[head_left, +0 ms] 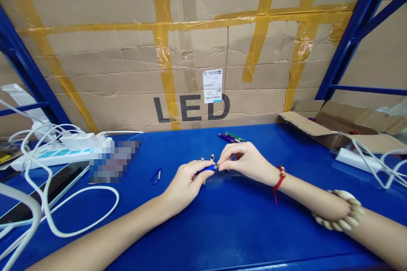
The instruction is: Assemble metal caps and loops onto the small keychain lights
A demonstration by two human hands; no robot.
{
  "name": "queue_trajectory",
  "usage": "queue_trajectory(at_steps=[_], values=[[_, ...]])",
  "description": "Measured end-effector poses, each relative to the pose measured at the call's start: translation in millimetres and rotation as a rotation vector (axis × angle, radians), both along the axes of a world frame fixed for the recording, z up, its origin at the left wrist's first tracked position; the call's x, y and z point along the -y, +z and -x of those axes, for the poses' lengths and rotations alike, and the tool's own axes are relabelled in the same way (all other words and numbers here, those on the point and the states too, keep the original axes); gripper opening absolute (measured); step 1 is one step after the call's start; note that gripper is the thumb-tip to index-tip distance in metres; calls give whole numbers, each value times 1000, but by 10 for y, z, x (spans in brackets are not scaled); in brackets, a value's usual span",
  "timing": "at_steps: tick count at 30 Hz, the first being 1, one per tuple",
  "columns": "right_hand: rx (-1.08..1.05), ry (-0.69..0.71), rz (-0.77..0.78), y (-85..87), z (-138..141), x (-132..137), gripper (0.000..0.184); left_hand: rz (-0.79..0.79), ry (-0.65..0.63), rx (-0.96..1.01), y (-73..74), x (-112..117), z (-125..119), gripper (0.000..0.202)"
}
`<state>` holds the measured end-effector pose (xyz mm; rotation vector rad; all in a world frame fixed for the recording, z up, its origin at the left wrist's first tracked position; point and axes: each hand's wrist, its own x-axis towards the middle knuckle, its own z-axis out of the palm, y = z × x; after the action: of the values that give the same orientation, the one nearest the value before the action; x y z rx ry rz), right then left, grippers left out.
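Observation:
My left hand (186,182) is closed around a small blue metal tube (208,169), which lies roughly level just above the table. At its right end is a silver tip (216,167). The thumb and index finger of my right hand (246,161) pinch that tip, and the fingers partly hide it. Just behind my fingertips lies a small shiny silver piece (212,157), with another small round piece (202,159) beside it. A blue carabiner (155,176) rests on the table to the left of my left hand. Slim purple and green pen-like tubes (233,137) lie beyond my right hand.
The blue table (241,228) ends at a large taped cardboard box (127,67). On the left are a white power strip (63,152), looped white cables (116,197) and a phone (60,186). An open carton (305,123) and a white adapter (358,161) sit at right.

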<state>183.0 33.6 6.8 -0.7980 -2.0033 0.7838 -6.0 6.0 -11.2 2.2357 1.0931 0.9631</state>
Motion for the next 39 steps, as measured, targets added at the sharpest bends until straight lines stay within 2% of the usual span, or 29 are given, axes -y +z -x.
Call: queue_trajectory(at_steps=[5, 9, 14, 19, 26, 29, 35, 39], values=[[98, 14, 266, -30, -15, -27, 18, -97, -70, -115, -3, 27, 9, 22], [109, 110, 360, -90, -16, -21, 19, -208, -134, -158, 0, 53, 10, 19], [153, 171, 265, -116, -22, 1, 20, -280, -135, -168, -7, 67, 21, 19], [238, 303, 130, -81, -45, 30, 26, -337, -141, -252, -28, 75, 34, 21], [273, 320, 62, -29, -24, 99, 34, -299, -136, -275, -13, 72, 33, 21], [269, 318, 88, -29, -7, 116, 40, -254, -117, -294, -14, 68, 28, 23], [239, 290, 174, -41, 22, 119, 46, -275, -73, -258, -42, 54, 25, 25], [223, 253, 208, -27, 36, 119, 48, -209, -77, -213, -20, 65, 19, 23]])
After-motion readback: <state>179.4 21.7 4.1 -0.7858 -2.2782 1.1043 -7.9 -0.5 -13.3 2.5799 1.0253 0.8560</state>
